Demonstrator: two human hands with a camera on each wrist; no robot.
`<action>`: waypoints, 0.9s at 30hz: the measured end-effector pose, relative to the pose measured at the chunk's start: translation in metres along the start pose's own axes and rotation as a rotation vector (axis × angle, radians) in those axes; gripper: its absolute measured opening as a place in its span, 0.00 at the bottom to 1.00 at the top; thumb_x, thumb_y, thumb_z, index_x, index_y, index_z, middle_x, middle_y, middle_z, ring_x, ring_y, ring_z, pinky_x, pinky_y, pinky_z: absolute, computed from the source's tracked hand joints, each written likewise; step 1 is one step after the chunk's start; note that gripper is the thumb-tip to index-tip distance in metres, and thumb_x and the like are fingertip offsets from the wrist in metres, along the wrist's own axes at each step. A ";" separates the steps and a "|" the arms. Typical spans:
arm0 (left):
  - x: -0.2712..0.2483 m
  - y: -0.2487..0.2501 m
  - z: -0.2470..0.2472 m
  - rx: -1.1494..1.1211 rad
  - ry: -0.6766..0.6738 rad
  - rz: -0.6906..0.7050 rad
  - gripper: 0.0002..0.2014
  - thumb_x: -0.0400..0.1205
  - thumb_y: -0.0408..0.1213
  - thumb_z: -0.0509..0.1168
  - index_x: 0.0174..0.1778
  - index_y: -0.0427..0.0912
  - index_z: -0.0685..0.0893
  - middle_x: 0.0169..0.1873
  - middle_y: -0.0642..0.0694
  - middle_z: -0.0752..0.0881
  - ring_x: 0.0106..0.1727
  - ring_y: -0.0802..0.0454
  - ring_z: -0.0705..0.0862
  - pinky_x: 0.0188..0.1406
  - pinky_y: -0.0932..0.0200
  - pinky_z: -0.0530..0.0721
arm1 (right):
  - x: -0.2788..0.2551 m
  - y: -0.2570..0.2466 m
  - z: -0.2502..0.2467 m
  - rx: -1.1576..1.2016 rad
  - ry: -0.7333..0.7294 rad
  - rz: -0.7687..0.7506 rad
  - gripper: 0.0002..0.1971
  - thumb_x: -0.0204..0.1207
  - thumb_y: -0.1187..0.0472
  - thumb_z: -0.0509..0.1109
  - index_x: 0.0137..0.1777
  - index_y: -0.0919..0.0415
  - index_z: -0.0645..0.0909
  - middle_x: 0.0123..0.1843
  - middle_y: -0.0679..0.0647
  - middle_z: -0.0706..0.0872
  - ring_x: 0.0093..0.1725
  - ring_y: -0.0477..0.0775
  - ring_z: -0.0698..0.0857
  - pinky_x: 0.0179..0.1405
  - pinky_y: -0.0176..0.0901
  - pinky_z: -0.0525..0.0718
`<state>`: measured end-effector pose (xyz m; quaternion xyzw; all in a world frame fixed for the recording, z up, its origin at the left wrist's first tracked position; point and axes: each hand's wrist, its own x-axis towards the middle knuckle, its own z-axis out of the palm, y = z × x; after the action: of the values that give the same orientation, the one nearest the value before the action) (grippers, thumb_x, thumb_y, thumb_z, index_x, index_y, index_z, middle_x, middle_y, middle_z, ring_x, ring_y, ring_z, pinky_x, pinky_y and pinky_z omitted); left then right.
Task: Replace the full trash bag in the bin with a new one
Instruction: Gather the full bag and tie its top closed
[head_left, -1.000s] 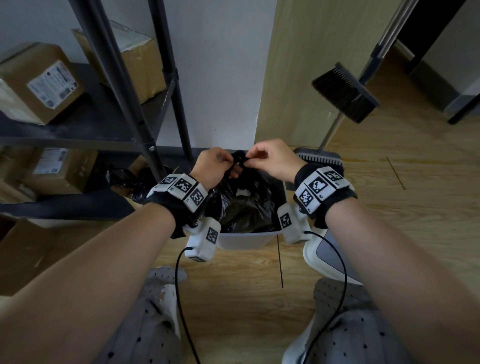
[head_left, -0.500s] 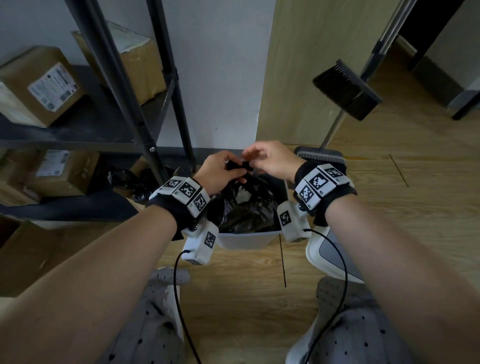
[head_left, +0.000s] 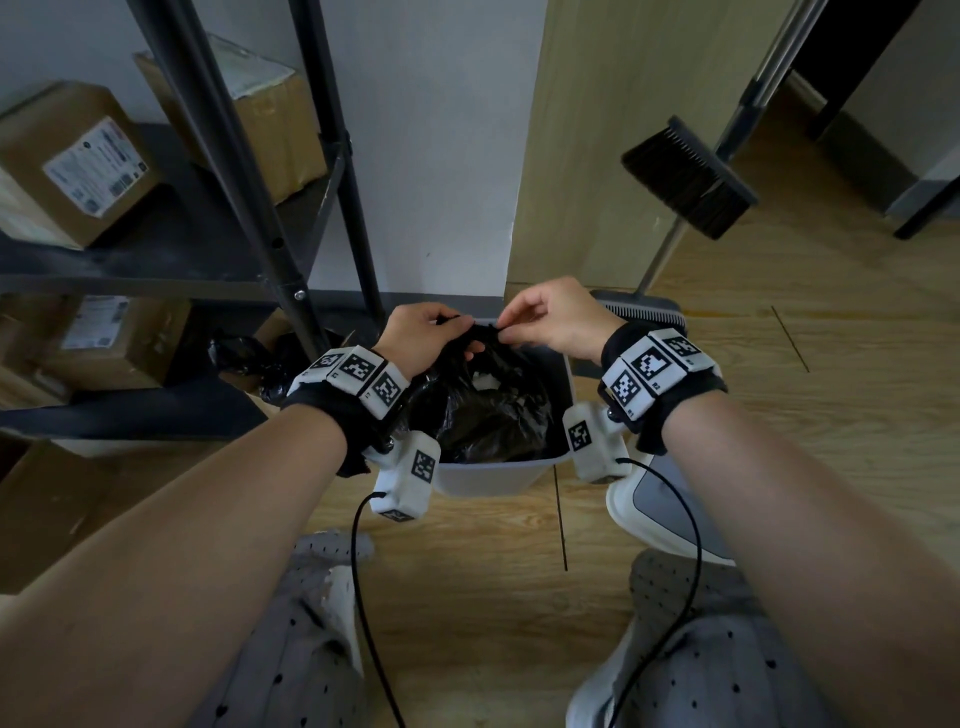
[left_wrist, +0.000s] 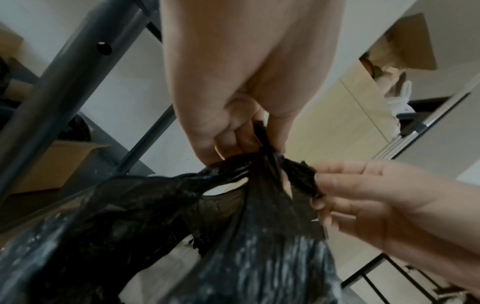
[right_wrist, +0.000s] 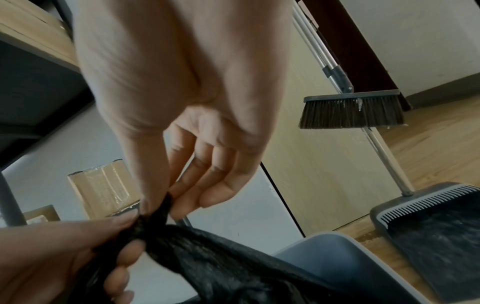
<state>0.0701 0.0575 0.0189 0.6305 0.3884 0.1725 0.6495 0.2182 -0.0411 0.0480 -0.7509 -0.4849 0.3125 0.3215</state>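
A full black trash bag (head_left: 488, 405) sits in a grey bin (head_left: 488, 475) on the wooden floor. Its gathered top (left_wrist: 259, 164) is held above the bin's far rim. My left hand (head_left: 423, 338) grips the bunched plastic from the left, fingers curled round it (left_wrist: 233, 131). My right hand (head_left: 550, 322) pinches a flap of the bag's top between thumb and forefinger (right_wrist: 155, 205), its other fingers loosely spread. The two hands almost touch over the knot. The bag's body (right_wrist: 221, 267) hangs down into the bin (right_wrist: 345, 263).
A dark metal shelf rack (head_left: 244, 208) with cardboard boxes (head_left: 72, 161) stands at the left, one post close to my left hand. A broom (head_left: 691, 176) and dustpan (head_left: 644, 312) lean behind the bin at the right. Another black bag (head_left: 244, 358) lies under the shelf. A white lid (head_left: 670, 514) lies at the bin's right.
Both hands stayed over the bag's top, working the gathered plastic. The right hand's fingers have shifted to pinch a flap; the left hand keeps its grip.
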 end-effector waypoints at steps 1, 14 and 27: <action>0.000 0.000 0.000 -0.004 0.010 -0.010 0.05 0.79 0.32 0.67 0.43 0.34 0.86 0.32 0.41 0.91 0.30 0.53 0.87 0.40 0.61 0.89 | -0.001 0.001 0.001 -0.014 -0.041 0.016 0.10 0.70 0.68 0.76 0.51 0.66 0.87 0.39 0.50 0.87 0.38 0.43 0.86 0.43 0.28 0.84; 0.001 0.001 -0.002 0.168 -0.015 0.038 0.19 0.76 0.16 0.55 0.40 0.39 0.88 0.35 0.42 0.87 0.33 0.53 0.85 0.31 0.69 0.82 | 0.004 0.001 0.019 0.245 -0.169 0.257 0.19 0.75 0.50 0.72 0.58 0.64 0.84 0.51 0.55 0.89 0.51 0.52 0.88 0.57 0.46 0.85; 0.005 -0.004 0.000 0.307 -0.042 0.158 0.15 0.70 0.21 0.71 0.35 0.48 0.79 0.35 0.51 0.85 0.41 0.53 0.84 0.45 0.66 0.83 | 0.002 0.001 0.023 0.379 -0.165 0.342 0.16 0.79 0.68 0.66 0.66 0.66 0.77 0.45 0.55 0.83 0.40 0.49 0.84 0.44 0.39 0.85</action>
<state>0.0722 0.0608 0.0133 0.7543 0.3456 0.1487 0.5380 0.2014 -0.0353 0.0328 -0.7204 -0.3085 0.5075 0.3582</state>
